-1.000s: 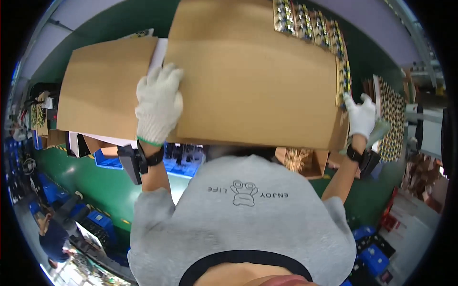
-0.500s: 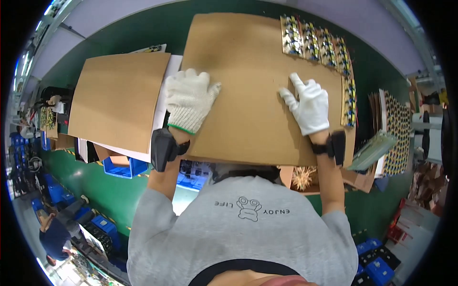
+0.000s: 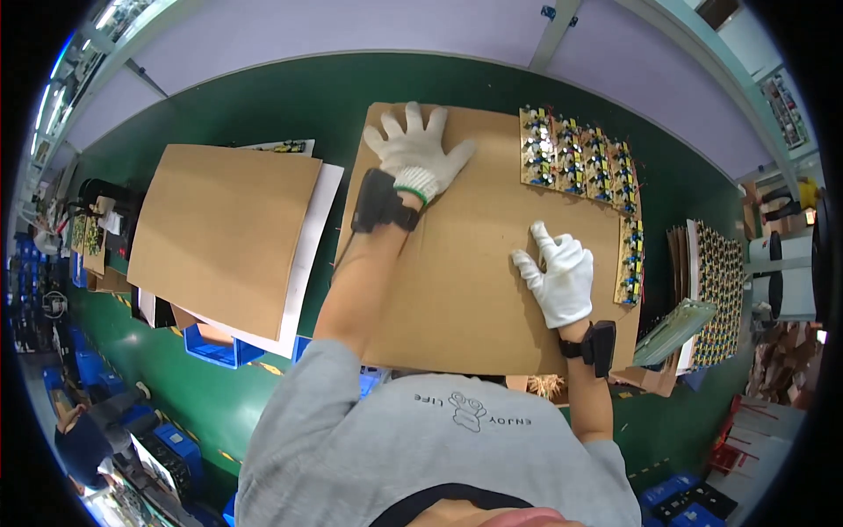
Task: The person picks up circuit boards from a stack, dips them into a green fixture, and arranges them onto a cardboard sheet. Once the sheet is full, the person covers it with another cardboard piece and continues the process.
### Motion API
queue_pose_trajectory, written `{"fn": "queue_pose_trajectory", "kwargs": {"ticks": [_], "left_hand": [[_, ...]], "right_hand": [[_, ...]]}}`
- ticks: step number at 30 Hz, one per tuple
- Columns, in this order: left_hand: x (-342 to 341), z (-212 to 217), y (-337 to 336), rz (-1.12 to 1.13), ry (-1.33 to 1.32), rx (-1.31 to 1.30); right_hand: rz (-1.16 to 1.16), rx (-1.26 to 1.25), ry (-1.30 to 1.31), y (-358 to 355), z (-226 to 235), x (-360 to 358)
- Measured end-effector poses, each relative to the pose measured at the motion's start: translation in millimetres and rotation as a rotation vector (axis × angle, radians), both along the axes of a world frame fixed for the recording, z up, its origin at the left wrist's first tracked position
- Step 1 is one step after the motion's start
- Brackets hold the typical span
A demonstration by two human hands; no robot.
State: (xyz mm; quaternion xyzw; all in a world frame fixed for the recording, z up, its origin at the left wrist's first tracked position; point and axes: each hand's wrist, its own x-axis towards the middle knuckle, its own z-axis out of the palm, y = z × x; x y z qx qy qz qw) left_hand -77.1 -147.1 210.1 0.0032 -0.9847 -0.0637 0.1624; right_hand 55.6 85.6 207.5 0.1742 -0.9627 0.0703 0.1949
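A large brown cardboard sheet (image 3: 465, 290) lies flat on the green bench in front of me. My left hand (image 3: 414, 154), in a knitted white glove with a green cuff edge, spreads its fingers near the sheet's far left corner. My right hand (image 3: 562, 277), in a smooth white glove, rests toward the sheet's right side, index finger and thumb stretched apart, the other fingers bent, nothing visible in it. Several panels of small circuit boards (image 3: 575, 158) with blue and yellow parts line the sheet's far right corner, and one more panel (image 3: 630, 263) runs down its right edge.
A second cardboard sheet (image 3: 228, 237) covers white sheets (image 3: 307, 263) on the left. To the right stand a large circuit-board panel (image 3: 718, 290) and greenish clear trays (image 3: 674, 334). Blue bins (image 3: 219, 348) sit below the bench's left edge. Another person (image 3: 83, 443) is at the lower left.
My left hand has slid away from me to the sheet's far left corner, with its fingers spreading. My right hand stays at about the same place on the sheet. The view has tilted upward.
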Motion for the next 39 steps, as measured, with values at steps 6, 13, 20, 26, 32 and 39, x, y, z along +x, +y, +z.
{"fn": "queue_pose_trajectory", "kwargs": {"ticks": [6,13,20,26,32,39], "left_hand": [[-1,-3,1,0.038,0.018,-0.004],[37,4,-29,0.039,-0.039,-0.065],[76,-2,-50,0.190,-0.151,0.336],[70,-7,-52,0.141,-0.069,0.357],[63,-34,-66,0.158,0.245,0.379],[70,-27,-67,0.257,0.136,0.503]], "right_hand": [[-0.029,-0.130,0.012,1,-1,0],[-0.034,-0.200,-0.193,6,10,1],[-0.055,-0.403,-0.246,34,63,1],[0.318,-0.444,-0.057,-88,91,-58],[0.238,0.020,-0.183,-148,25,-133],[0.150,-0.048,-0.203,-161,19,-142]]}}
